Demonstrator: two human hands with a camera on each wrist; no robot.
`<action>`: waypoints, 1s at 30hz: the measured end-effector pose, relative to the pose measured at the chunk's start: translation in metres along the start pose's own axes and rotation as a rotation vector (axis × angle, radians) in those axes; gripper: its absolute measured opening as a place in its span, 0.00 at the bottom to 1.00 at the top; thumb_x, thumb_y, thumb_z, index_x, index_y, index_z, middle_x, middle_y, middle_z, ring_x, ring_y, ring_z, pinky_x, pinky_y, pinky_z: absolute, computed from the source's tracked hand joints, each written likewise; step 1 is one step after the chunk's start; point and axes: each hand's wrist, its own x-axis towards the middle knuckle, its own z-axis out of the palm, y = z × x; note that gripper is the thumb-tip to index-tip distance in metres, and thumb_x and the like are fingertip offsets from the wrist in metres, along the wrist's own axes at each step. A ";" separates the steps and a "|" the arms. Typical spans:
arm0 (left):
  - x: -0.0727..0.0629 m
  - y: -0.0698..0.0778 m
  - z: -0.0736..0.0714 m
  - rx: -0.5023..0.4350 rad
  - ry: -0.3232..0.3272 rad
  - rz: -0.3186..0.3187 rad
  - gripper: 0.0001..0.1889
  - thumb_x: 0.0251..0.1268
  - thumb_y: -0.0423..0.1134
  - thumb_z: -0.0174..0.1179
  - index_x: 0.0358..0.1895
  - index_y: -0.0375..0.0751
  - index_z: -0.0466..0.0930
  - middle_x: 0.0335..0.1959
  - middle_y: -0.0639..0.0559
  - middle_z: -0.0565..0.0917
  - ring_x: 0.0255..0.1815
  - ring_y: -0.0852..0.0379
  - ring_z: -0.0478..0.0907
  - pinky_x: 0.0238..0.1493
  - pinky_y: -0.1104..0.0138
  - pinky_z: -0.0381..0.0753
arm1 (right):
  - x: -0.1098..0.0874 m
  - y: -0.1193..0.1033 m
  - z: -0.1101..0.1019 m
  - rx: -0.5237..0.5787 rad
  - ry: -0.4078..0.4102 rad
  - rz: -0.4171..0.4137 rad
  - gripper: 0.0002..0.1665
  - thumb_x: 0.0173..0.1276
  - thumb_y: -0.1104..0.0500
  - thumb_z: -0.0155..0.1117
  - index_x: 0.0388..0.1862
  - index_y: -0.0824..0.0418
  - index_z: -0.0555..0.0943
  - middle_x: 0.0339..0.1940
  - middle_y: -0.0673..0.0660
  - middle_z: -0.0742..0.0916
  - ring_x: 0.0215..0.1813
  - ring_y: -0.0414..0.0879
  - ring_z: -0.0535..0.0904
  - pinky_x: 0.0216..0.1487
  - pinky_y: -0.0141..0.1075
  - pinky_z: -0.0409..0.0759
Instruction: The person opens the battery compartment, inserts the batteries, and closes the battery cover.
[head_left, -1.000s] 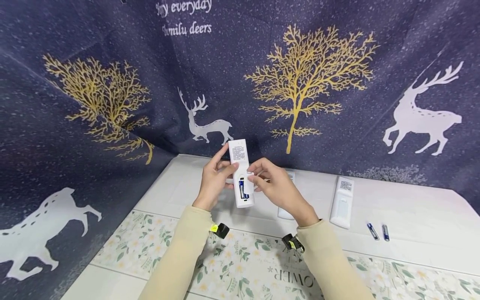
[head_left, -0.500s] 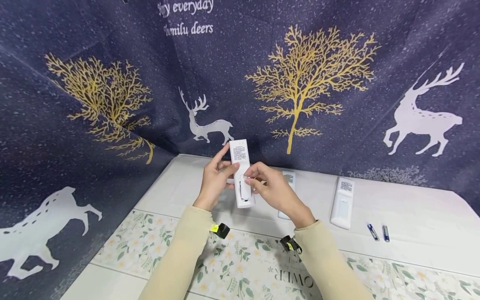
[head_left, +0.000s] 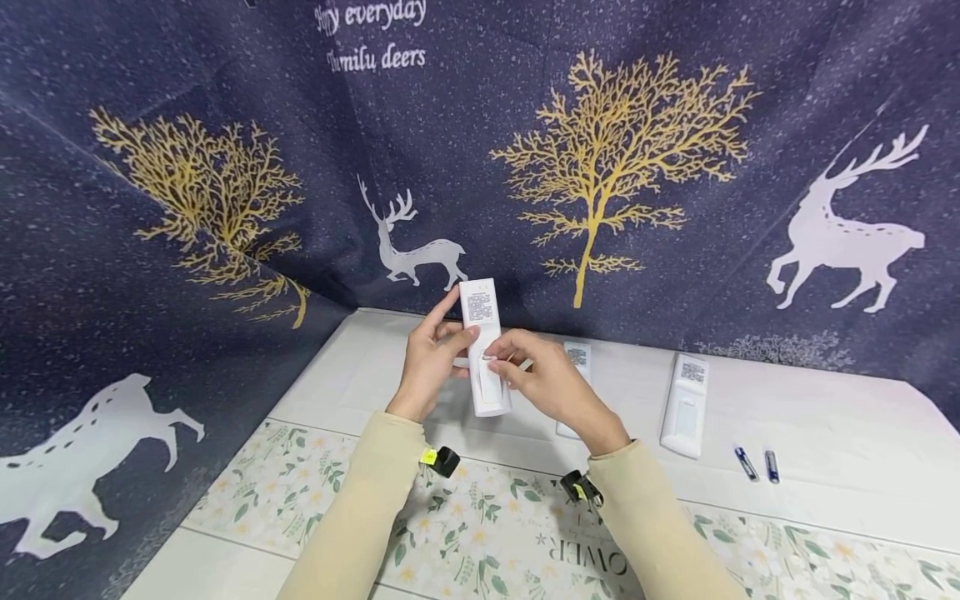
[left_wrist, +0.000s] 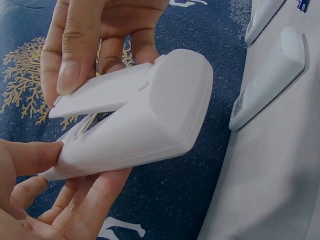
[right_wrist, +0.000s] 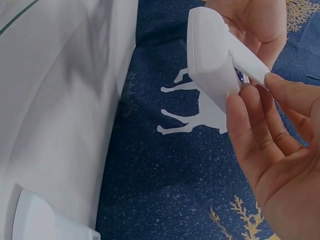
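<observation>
A white remote control (head_left: 480, 304) is held up above the table, its labelled back facing the head camera. My left hand (head_left: 431, 362) grips it by the side, thumb on the back and fingers behind. Between thumb and fingers my right hand (head_left: 551, 379) pinches the free end of the white battery cover (left_wrist: 105, 90). In the left wrist view that cover slants up from the remote's body, its other end at the bottom edge of the battery compartment. A sliver of a battery (right_wrist: 240, 76) shows under the cover in the right wrist view; the rest of the compartment is hidden.
Two more white remotes lie back up on the white table (head_left: 622, 483): one remote (head_left: 576, 357) partly behind my right hand, another remote (head_left: 684, 406) farther right. Two loose batteries, a left one (head_left: 746, 463) and a right one (head_left: 772, 466), lie near them. A dark printed curtain (head_left: 480, 167) hangs behind.
The battery cover has moved left over the compartment, hiding the blue batteries from the head view, and its lower end now meets the compartment's bottom edge. My left hand has stayed nearly still.
</observation>
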 end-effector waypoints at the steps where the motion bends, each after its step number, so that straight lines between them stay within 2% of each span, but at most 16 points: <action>1: 0.000 0.000 0.000 -0.003 0.000 0.000 0.36 0.76 0.34 0.66 0.80 0.69 0.69 0.49 0.43 0.86 0.41 0.45 0.88 0.28 0.62 0.90 | 0.000 0.000 0.000 -0.011 0.008 -0.013 0.08 0.74 0.66 0.71 0.49 0.57 0.87 0.42 0.50 0.88 0.41 0.44 0.85 0.37 0.38 0.87; 6: 0.000 0.000 -0.001 -0.025 0.006 -0.006 0.36 0.75 0.33 0.66 0.79 0.69 0.70 0.48 0.43 0.86 0.42 0.41 0.88 0.27 0.63 0.89 | 0.000 0.002 0.000 -0.034 0.030 -0.065 0.10 0.73 0.67 0.73 0.50 0.57 0.89 0.39 0.50 0.85 0.39 0.43 0.83 0.36 0.37 0.85; 11: -0.001 0.000 0.001 -0.021 0.003 -0.013 0.36 0.75 0.33 0.66 0.79 0.69 0.70 0.48 0.44 0.86 0.40 0.47 0.88 0.28 0.62 0.90 | -0.001 0.004 0.001 -0.055 0.042 -0.053 0.13 0.72 0.67 0.74 0.53 0.58 0.89 0.38 0.50 0.84 0.37 0.43 0.82 0.34 0.36 0.84; 19: -0.002 0.002 0.000 -0.024 0.004 -0.014 0.36 0.75 0.33 0.66 0.79 0.71 0.71 0.47 0.44 0.86 0.38 0.49 0.87 0.29 0.61 0.90 | 0.002 0.006 0.005 -0.050 0.121 0.005 0.29 0.69 0.66 0.77 0.67 0.64 0.80 0.52 0.61 0.82 0.43 0.49 0.83 0.40 0.41 0.87; 22: -0.001 0.002 -0.001 -0.034 0.003 -0.015 0.35 0.75 0.33 0.66 0.79 0.71 0.71 0.47 0.44 0.86 0.38 0.49 0.87 0.29 0.61 0.90 | 0.003 0.007 0.007 -0.015 0.117 0.058 0.33 0.71 0.64 0.76 0.73 0.64 0.76 0.57 0.63 0.82 0.46 0.53 0.85 0.43 0.43 0.88; 25: 0.000 0.001 -0.001 -0.031 0.003 -0.011 0.35 0.75 0.34 0.66 0.79 0.71 0.71 0.47 0.44 0.85 0.38 0.49 0.87 0.29 0.61 0.90 | 0.004 0.008 0.009 0.065 0.090 0.134 0.38 0.74 0.63 0.74 0.79 0.62 0.70 0.60 0.65 0.82 0.48 0.55 0.86 0.43 0.44 0.90; 30: 0.000 0.002 0.000 -0.033 0.005 -0.007 0.35 0.75 0.34 0.66 0.78 0.70 0.71 0.48 0.44 0.85 0.42 0.41 0.87 0.30 0.61 0.90 | 0.004 0.010 0.009 0.204 0.045 0.209 0.41 0.77 0.62 0.70 0.83 0.60 0.65 0.63 0.68 0.81 0.48 0.56 0.87 0.40 0.47 0.91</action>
